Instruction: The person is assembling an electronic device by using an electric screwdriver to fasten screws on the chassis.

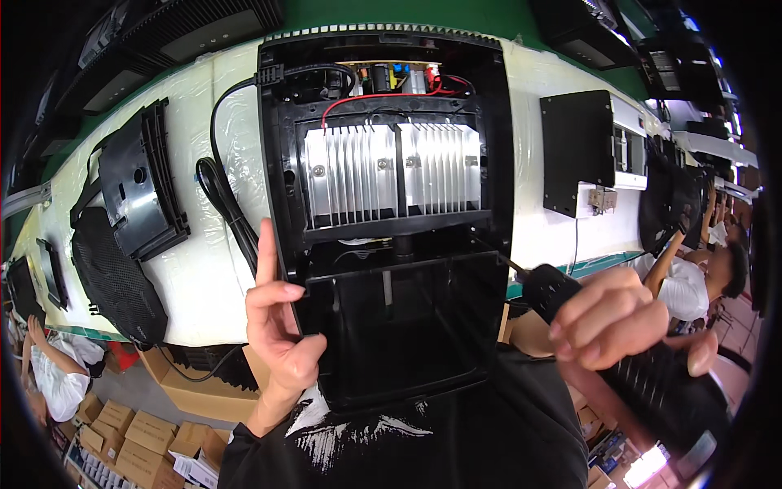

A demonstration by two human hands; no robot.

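The right fingers (607, 301) are wrapped round a black power screwdriver (550, 292). Its bit slants away and leftward from them to the right wall of the black housing (497, 155); I cannot tell if it touches. The left fingers (267, 244), loosely spread, are nearer, against the housing's left edge. Its long axis runs away between both hands; silver heat sinks (350, 175) sit beyond the fingertips.

No words, numbers, labels or signs can be read.
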